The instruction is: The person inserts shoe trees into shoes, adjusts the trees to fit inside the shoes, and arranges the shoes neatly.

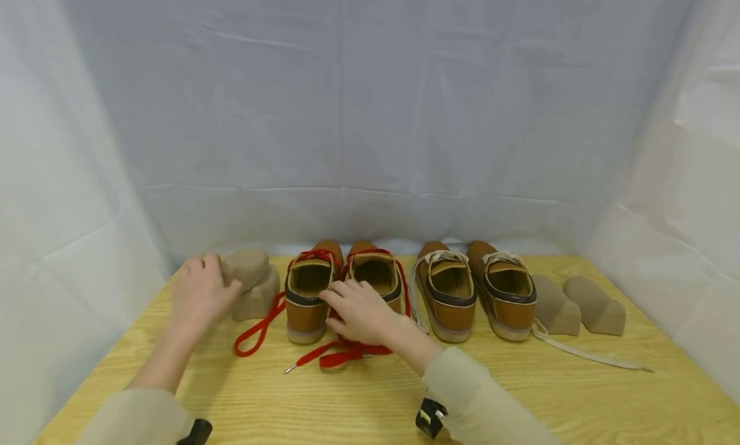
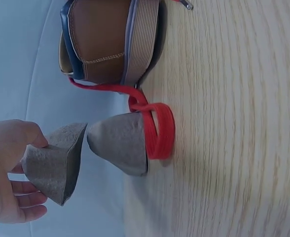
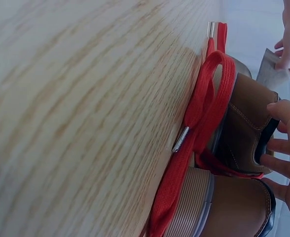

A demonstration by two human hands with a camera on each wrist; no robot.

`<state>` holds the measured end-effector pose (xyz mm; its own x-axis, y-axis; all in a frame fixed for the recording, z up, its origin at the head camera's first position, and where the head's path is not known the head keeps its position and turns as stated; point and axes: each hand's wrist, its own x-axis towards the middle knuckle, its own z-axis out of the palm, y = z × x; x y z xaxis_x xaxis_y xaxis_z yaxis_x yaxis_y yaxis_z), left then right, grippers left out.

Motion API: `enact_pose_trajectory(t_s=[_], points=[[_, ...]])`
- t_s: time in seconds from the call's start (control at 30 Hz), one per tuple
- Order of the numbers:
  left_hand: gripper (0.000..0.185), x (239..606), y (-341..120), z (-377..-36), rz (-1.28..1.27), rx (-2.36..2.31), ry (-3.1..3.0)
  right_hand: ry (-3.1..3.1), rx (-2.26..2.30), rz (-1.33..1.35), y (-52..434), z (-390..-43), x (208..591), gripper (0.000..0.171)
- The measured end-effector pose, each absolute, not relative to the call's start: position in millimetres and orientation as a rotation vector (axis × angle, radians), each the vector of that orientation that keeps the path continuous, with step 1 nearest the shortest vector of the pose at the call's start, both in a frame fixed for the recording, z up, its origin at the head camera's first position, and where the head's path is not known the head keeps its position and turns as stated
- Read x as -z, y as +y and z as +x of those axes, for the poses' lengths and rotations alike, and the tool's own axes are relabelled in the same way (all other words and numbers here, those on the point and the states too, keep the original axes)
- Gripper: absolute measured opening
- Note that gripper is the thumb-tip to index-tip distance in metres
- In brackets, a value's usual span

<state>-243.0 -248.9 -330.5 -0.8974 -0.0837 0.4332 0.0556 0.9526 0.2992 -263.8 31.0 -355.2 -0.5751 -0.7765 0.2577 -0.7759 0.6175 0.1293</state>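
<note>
both of my sleeves (image 1: pixel 480 400) sit closest to the lens, low in the head view, over the wooden table (image 1: pixel 370 400) that spreads wide under everything. white cloth (image 1: pixel 370 98) hangs behind and at both sides.

four tan shoes stand in a row at the far edge, heels toward me. the left pair (image 1: pixel 341 287) carries red laces (image 1: pixel 341 355), which trail loose onto the wood in front and loop out to the left. the right pair (image 1: pixel 476 287) has cream laces (image 1: pixel 584 354), one running out toward the right. two grey shoe inserts (image 1: pixel 578 311) lie just beside that pair, on its right.

my right hand (image 1: pixel 361 313) rests on the heels of the red-laced shoes, fingers spread and fairly straight, touching the collar rims rather than gripping them.

my left hand (image 1: pixel 199 294) holds a grey shoe insert (image 2: pixel 51 165), thumb on top and fingers curled under it, lifted off the table. a second grey insert (image 2: pixel 120 145) lies on the wood right next to it, a red lace loop draped around its end.
</note>
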Motion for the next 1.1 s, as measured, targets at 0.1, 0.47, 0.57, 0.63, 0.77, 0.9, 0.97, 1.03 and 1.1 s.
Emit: enact_pose_trajectory(t_s=[0.1, 0.47, 0.57, 0.63, 0.77, 0.9, 0.97, 1.03, 1.1], points=[[0.043, 330, -246, -242, 0.012, 0.422, -2.650, -2.555, 0.000, 1.261, 31, -264, 356, 0.044], [0.038, 330, -238, -238, -0.024, 0.419, -2.626, -2.555, 0.008, 1.264, 32, -263, 357, 0.045], [0.038, 329, -237, -236, -0.028, 0.427, -2.621, -2.546, 0.009, 1.269, 32, -263, 358, 0.044], [0.039, 328, -237, -235, -0.026, 0.431, -2.620, -2.539, 0.010, 1.269, 32, -263, 358, 0.044], [0.038, 324, -235, -234, -0.018, 0.441, -2.619, -2.523, 0.024, 1.262, 32, -264, 357, 0.044], [0.039, 321, -234, -233, -0.022, 0.446, -2.612, -2.510, 0.031, 1.264, 32, -264, 357, 0.044], [0.040, 320, -234, -232, -0.022, 0.449, -2.609, -2.510, 0.028, 1.265, 32, -264, 357, 0.044], [0.040, 320, -233, -231, -0.023, 0.453, -2.608, -2.510, 0.028, 1.265, 32, -264, 357, 0.044], [0.041, 319, -233, -230, -0.022, 0.455, -2.608, -2.511, 0.030, 1.265, 32, -264, 357, 0.044]])
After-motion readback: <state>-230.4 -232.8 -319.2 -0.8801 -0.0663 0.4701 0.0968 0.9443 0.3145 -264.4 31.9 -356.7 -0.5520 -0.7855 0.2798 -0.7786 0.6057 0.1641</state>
